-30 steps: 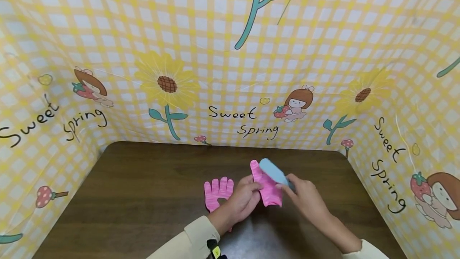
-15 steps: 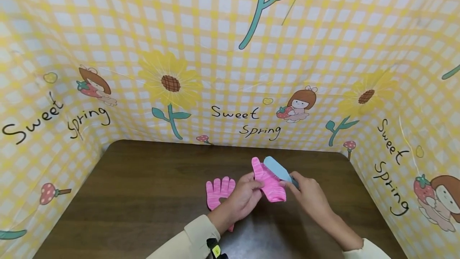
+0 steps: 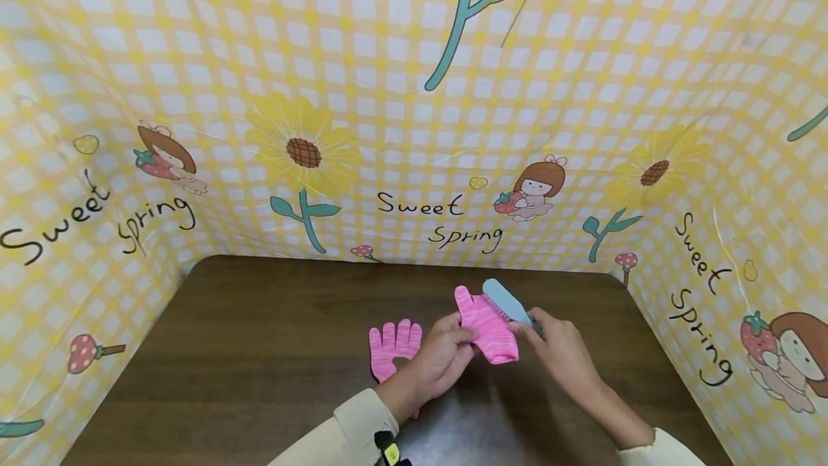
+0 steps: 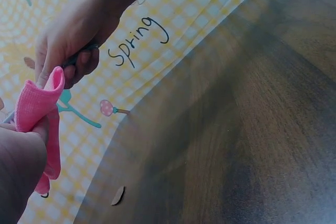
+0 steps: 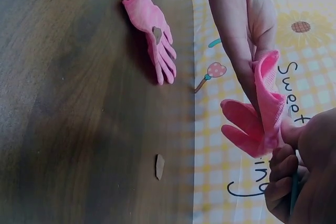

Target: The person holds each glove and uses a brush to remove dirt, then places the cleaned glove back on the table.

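My left hand (image 3: 443, 354) pinches a pink knit glove (image 3: 488, 329) above the table, its open cuff toward the lower right. In the left wrist view the glove (image 4: 39, 106) folds over the thumb. My right hand (image 3: 559, 351) grips a light blue brush (image 3: 507, 302) by its handle, thumb at the glove's edge. The bristles face the glove's upper right side and lie right at the fabric. A second pink glove (image 3: 394, 347) lies flat on the table, partly behind my left forearm. That glove (image 5: 149, 17) bears a brown-grey piece on it.
The dark wooden table (image 3: 259, 351) is walled on three sides by a yellow checked cloth (image 3: 414, 128). A small brown flake (image 5: 159, 166) lies on the table. A dark band with a yellow tag (image 3: 390, 451) circles the left sleeve.
The brush has slid to the right along the glove, from over its middle toward its right edge. The held glove has shifted slightly right; the glove on the table stays put.
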`<state>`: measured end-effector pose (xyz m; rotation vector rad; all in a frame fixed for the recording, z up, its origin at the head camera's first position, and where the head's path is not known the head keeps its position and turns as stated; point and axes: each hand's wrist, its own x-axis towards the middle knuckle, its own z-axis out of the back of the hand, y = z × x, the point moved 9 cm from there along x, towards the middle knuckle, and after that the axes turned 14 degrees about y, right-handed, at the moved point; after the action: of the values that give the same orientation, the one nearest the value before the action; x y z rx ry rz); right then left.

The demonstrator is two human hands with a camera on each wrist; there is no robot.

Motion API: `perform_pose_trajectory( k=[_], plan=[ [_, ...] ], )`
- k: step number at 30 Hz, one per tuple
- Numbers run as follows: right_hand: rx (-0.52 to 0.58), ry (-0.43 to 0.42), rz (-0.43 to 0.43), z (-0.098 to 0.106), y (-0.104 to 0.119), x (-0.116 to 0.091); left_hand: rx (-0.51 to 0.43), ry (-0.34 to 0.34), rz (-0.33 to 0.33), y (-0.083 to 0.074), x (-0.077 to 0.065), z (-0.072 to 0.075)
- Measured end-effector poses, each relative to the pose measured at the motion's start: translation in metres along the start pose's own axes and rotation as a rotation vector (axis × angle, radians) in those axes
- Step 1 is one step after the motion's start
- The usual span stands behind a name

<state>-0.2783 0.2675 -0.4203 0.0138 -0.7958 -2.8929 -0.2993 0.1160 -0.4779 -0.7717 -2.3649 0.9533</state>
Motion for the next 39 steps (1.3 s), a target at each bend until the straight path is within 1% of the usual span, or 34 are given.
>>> perform_pose_trajectory(
  k=[6, 10, 13, 16, 18, 21, 24, 26, 28, 33, 36, 39],
  plan=[
    [0.009, -0.036, -0.066, 0.008, -0.013, 0.002, 0.006, -0.057, -0.011, 0.001, -0.001, 0.005],
    [0.047, -0.049, -0.085, 0.009, -0.011, -0.001, 0.008, -0.092, -0.028, -0.001, -0.002, 0.008],
    [0.082, -0.037, -0.035, 0.002, 0.004, -0.004, -0.002, -0.11, -0.032, -0.002, -0.003, 0.009],
    [0.076, -0.009, 0.054, -0.009, 0.025, -0.008, -0.005, -0.099, -0.036, -0.004, -0.003, 0.007],
    [0.058, -0.006, 0.097, -0.014, 0.034, -0.01, -0.005, -0.086, -0.038, -0.005, -0.003, 0.005],
    [0.029, -0.031, 0.105, -0.016, 0.038, -0.011, -0.007, -0.079, -0.044, -0.006, -0.002, 0.002],
    [0.03, -0.063, 0.067, -0.013, 0.031, -0.009, -0.015, -0.084, -0.045, -0.005, -0.002, 0.001],
    [0.045, -0.065, 0.036, -0.011, 0.025, -0.007, -0.019, -0.08, -0.044, -0.003, -0.002, 0.0],
    [0.065, -0.053, 0.006, -0.01, 0.019, -0.005, -0.035, -0.078, -0.046, -0.002, -0.001, -0.001],
    [0.098, -0.023, -0.059, -0.004, 0.007, 0.0, -0.035, -0.075, -0.062, -0.002, 0.002, -0.003],
    [0.106, -0.019, -0.102, 0.001, 0.0, 0.001, -0.024, -0.083, -0.057, -0.001, 0.001, -0.003],
    [0.111, -0.009, -0.125, 0.003, -0.005, 0.001, -0.019, -0.089, -0.047, 0.0, 0.0, -0.003]
  ],
)
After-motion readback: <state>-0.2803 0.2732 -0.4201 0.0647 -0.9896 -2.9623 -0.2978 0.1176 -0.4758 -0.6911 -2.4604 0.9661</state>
